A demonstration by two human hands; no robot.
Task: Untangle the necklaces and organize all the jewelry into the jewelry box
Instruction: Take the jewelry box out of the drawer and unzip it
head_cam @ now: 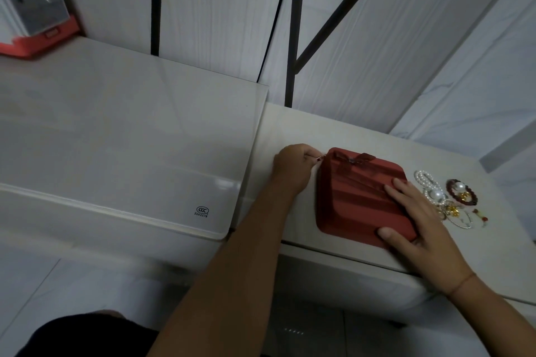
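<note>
left hand (293, 166) curled, zipper pull (319, 157) pinched at the far-left corner of the red jewelry box (353, 197). right hand (417, 220) laid flat, fingers straight, on its near-right corner, likely so the box is kept from sliding while unzipped. box closed, set mid tabletop (290, 130). tangled jewelry (446, 200) piled just beside it, toward the right edge.

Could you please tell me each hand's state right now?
Left hand: pinching the zipper pull of the jewelry box.
Right hand: open, resting flat on the box.
</note>
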